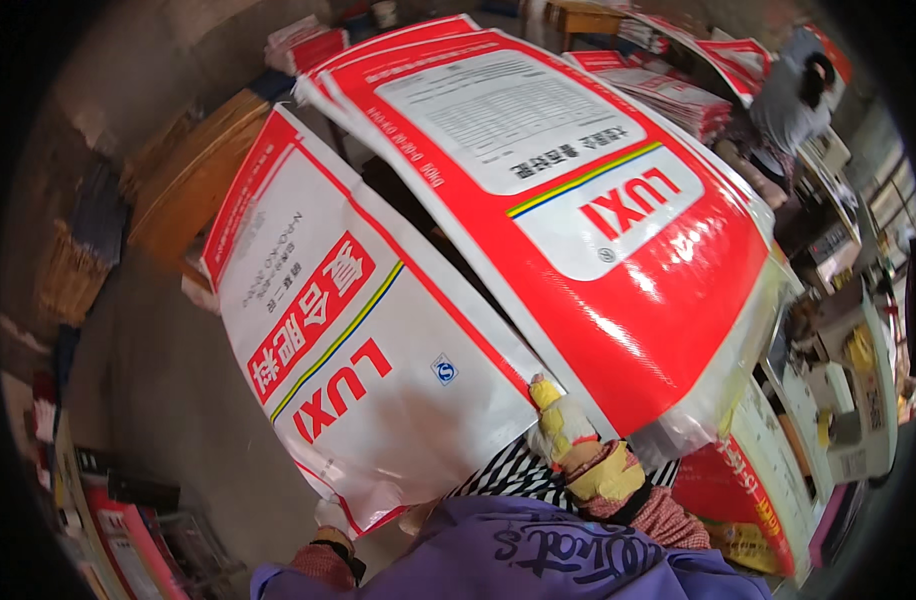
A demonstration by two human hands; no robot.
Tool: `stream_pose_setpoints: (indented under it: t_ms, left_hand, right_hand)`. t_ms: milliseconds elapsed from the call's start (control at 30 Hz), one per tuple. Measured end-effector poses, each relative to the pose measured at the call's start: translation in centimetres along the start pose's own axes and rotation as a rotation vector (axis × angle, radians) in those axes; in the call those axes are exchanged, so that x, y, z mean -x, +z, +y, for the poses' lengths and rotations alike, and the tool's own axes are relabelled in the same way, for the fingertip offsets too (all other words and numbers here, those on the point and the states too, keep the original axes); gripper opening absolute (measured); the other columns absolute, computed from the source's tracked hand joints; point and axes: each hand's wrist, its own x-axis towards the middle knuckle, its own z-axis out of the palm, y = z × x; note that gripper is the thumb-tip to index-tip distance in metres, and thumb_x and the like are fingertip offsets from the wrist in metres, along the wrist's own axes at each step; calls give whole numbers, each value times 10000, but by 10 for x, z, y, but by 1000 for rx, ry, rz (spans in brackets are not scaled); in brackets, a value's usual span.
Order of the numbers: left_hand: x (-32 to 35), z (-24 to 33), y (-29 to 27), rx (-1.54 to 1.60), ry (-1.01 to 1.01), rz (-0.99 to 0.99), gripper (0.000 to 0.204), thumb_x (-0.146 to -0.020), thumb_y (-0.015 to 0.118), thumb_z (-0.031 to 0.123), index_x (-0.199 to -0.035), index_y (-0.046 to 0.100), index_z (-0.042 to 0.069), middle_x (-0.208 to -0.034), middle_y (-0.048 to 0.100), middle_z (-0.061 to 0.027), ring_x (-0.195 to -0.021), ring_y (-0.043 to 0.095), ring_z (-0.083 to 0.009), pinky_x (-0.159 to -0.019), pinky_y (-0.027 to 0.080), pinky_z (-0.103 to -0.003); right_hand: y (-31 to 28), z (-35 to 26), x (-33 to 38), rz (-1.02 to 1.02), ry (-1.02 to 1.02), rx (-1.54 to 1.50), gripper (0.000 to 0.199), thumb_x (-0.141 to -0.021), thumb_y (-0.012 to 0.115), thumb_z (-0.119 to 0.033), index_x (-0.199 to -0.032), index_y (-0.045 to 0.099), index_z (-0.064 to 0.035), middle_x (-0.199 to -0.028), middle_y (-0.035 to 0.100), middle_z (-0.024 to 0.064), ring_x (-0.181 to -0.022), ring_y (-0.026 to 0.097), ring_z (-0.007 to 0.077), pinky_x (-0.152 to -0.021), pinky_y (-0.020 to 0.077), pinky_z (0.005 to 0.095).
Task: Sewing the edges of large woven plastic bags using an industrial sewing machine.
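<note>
A printed woven sack (408,430), white with red borders, hangs slanted in front of me on the left. My left hand (333,518) pinches its near lower corner; the fingers are partly hidden by the sack. My right hand (566,428), in a worn white and yellow glove, is closed at the sack's right edge. Beside that hand lies a stack of similar sacks (638,330), the top one red with white panels. Clear plastic film (698,415) shows along the stack's near right edge.
More red and white sacks (668,95) are piled behind the stack. Another person (790,105) works at the far right, near machines (843,375). Left of me are concrete floor (163,400) and a brown wooden board (193,180). Bundles (73,270) stand along the left wall.
</note>
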Motion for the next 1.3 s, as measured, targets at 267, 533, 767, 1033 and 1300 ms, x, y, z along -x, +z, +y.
stream_pose_setpoints:
  t_ms: [267,533,767,1033,1300]
  left_hand:
    - [-13,-1,11,-373,175,73,242,-898,432,202,-999,567,28,-941,609,-182,-891,586,-342,-787,443,-379]
    - [-54,27,43,-744,169,-4,211,-858,463,171,-1036,555,102,-917,632,-175,-871,605,-353,-738,481,-448]
    - [-109,-13,45,-845,271,3,259,-833,488,207,-1046,563,79,-923,639,-165,-893,606,-353,-750,492,-431]
    - [-111,90,41,-264,294,-21,257,-787,559,124,-995,552,-27,-930,578,-199,-909,563,-320,-816,471,-360]
    - [100,346,99,112,1378,-188,234,-886,460,38,-1094,516,-53,-1114,508,-130,-988,518,-221,-910,394,-322]
  right_hand:
    - [8,-13,-18,-263,19,-761,255,-862,546,-169,-1075,505,-34,-1002,571,125,-949,560,293,-793,498,466]
    - [-11,-33,34,-488,-240,-670,291,-909,488,-233,-1118,473,-30,-970,525,80,-942,546,253,-811,511,440]
    - [-145,58,85,-634,-269,-559,323,-907,491,-246,-1140,464,-24,-1027,503,136,-991,527,296,-854,478,466]
    - [-172,11,100,-393,-448,-1196,531,-898,462,-425,-1237,409,-21,-1205,481,194,-1105,490,356,-923,422,515]
    - [-192,-31,125,228,-399,-588,408,-868,567,-336,-1076,543,14,-791,599,63,-650,619,169,-611,545,300]
